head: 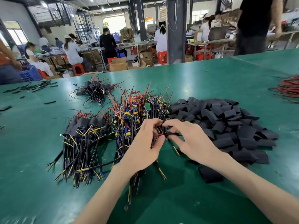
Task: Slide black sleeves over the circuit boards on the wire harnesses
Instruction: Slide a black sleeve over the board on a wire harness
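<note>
While both hands work near the middle of the green worktop (40, 151), the task looks only partly done. The left hand (144, 146) has its fingers curled and pinches the red and black wires of a single harness (159, 135). The right hand (194, 141) pinches the same harness from the other side, at a dark piece that may be a sleeve; I cannot tell. One sleeved bundle (84, 126) lies toward the left edge and a second sleeved bundle (95, 88) toward the far edge. Many bare harnesses (139, 109), their boards uncovered, lie just behind the hands. A large heap of black sleeves (226, 123) lies toward the right edge, so I judge that much work is left.
</note>
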